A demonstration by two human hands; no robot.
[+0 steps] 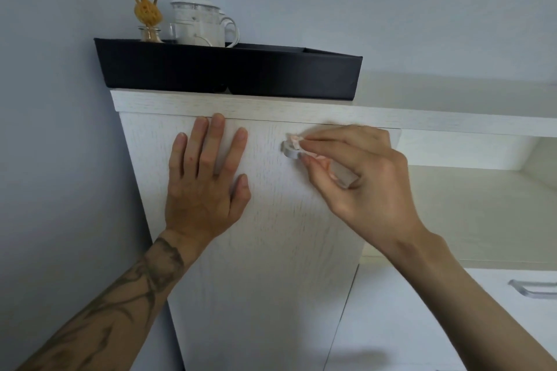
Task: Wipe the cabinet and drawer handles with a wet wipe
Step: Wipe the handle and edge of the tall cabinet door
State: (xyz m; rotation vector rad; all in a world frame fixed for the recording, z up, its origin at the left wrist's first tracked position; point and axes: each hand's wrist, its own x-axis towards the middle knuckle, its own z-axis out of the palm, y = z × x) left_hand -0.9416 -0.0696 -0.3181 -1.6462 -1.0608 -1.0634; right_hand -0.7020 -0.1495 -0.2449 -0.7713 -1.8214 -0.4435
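Note:
A white wood-grain cabinet door fills the middle of the view. Its silver bar handle runs down to the right, mostly covered by my right hand. That hand pinches a small whitish-pink wet wipe round the handle's upper end, thumb below and fingers above. My left hand lies flat on the door to the left of the handle, fingers straight and spread, fingertips near the door's top edge. A second silver handle sits on a drawer front at the lower right.
A black tray stands on the cabinet top, holding a reed diffuser and a white patterned mug. To the right is an open cream shelf niche. A grey wall borders the cabinet on the left.

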